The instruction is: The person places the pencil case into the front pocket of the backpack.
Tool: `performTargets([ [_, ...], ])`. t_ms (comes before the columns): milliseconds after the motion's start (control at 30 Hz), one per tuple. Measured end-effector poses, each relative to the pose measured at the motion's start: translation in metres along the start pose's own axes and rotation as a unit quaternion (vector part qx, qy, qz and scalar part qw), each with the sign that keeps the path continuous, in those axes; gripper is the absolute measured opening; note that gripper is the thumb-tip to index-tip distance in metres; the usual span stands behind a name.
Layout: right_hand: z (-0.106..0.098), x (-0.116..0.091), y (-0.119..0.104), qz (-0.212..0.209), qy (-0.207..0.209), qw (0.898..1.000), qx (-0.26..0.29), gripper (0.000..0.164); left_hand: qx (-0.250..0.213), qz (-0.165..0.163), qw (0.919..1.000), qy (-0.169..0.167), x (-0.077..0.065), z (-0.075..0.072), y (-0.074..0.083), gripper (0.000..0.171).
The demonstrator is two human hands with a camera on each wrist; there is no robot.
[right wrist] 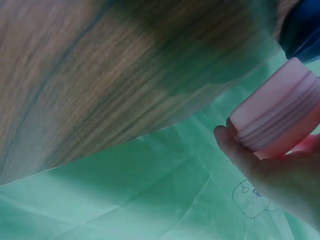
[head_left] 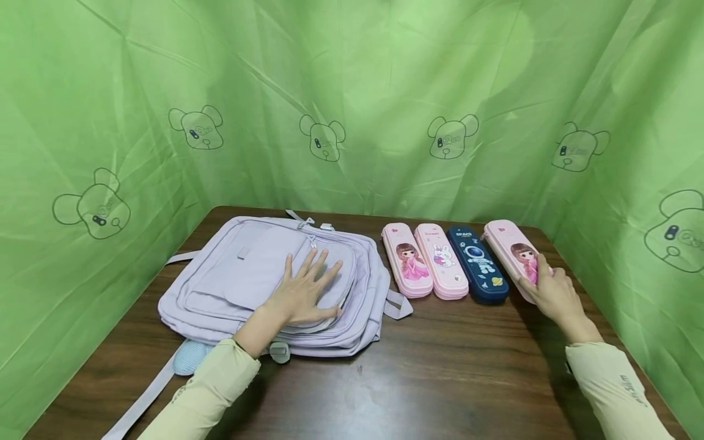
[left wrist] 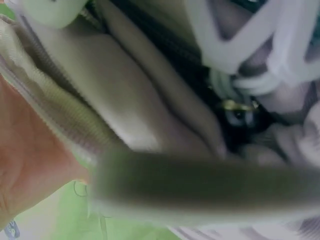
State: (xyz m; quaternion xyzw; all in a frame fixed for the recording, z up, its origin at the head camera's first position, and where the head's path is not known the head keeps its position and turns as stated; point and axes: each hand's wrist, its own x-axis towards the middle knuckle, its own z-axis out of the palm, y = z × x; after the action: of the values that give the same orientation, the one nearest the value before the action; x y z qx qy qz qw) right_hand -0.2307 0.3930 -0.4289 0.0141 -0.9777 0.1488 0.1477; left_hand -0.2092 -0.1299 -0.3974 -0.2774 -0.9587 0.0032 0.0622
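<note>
A lilac backpack (head_left: 236, 244) lies flat on the left of the table, its front pocket facing up. My left hand (head_left: 301, 294) rests on that pocket with fingers spread. In the left wrist view, zipper teeth (left wrist: 60, 82) and folds of the bag show blurred and close. At the right end of a row of cases, my right hand (head_left: 557, 298) grips the near part of a pink pencil case (head_left: 503, 235) with a doll picture. The right wrist view shows the thumb (right wrist: 235, 150) against the zipped side of this pink case (right wrist: 272, 100).
Left of the held case stand a navy astronaut pencil case (head_left: 477, 264), a pink bunny one (head_left: 442, 261) and another pink doll one (head_left: 407, 260). A strap (head_left: 143, 394) trails off the bag's near left. Green curtains (head_left: 379, 73) surround the brown wooden table (head_left: 418, 379).
</note>
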Motion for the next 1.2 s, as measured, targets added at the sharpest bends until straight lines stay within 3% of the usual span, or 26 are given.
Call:
performTargets([
  [200,-0.005,0.001,-0.001,-0.001,0.006,1.000,-0.001,0.067,-0.018,-0.004,0.9998,0.006,-0.001,-0.010,-0.003,0.084],
  [467,-0.006,-0.002,0.001,0.009,0.008,1.000,0.000,0.066,-0.063,0.005,0.9977,0.025,-0.003,-0.036,-0.019,0.070],
  [667,-0.006,-0.006,0.003,0.012,0.000,1.000,-0.005,0.068,-0.109,-0.015,0.9939,0.007,-0.010,-0.049,-0.035,0.066],
  [833,-0.007,-0.007,0.004,0.008,0.008,1.000,-0.007,0.069,-0.133,-0.019,0.9909,0.010,-0.020,-0.052,-0.051,0.060],
  [1033,-0.009,-0.006,-0.001,0.006,0.018,1.000,-0.003,0.069,-0.115,0.004,0.9925,0.040,-0.034,-0.051,-0.069,0.051],
  [1200,-0.011,-0.007,-0.006,0.008,0.021,1.000,-0.005,0.073,-0.117,0.000,0.9919,0.050,-0.049,-0.052,-0.083,0.049],
])
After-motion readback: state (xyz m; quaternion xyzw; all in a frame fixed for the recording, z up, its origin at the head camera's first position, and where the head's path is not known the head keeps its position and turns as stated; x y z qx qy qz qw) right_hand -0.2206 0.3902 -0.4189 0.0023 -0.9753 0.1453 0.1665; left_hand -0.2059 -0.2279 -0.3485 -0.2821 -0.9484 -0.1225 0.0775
